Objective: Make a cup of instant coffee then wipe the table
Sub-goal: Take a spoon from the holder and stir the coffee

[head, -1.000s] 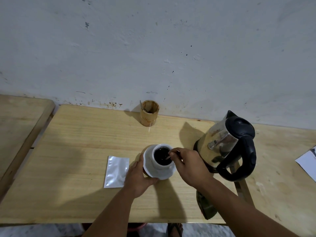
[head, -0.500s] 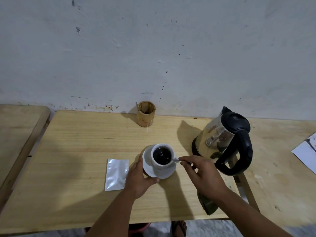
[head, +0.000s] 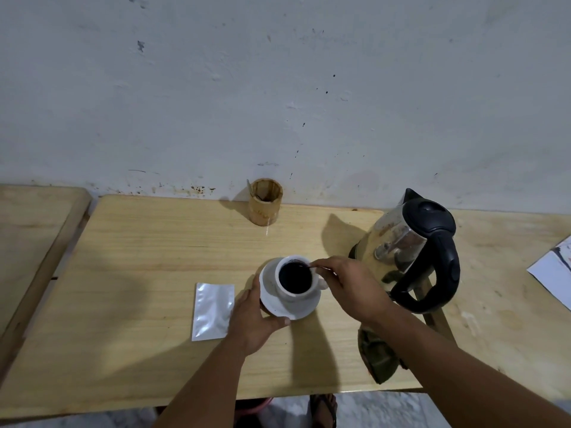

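Observation:
A white cup (head: 295,278) full of dark coffee stands on a white saucer (head: 304,308) in the middle of the wooden table (head: 148,257). My left hand (head: 255,319) grips the saucer's near left rim. My right hand (head: 352,287) is pinched on a thin spoon (head: 313,267) whose tip dips into the coffee at the cup's right side. A silver sachet (head: 213,310) lies flat just left of my left hand. A dark green cloth (head: 378,356) lies at the table's front edge, partly under my right forearm.
A steel kettle (head: 411,251) with a black handle and lid stands right of the cup, close to my right hand. A bamboo holder (head: 265,201) stands at the back by the wall. White paper (head: 553,270) lies far right. Another table (head: 27,236) adjoins on the left.
My right hand has kept moving the spoon around inside the cup, now holding it at the cup's upper right. My left hand stays on the saucer. The camera has shifted slightly.

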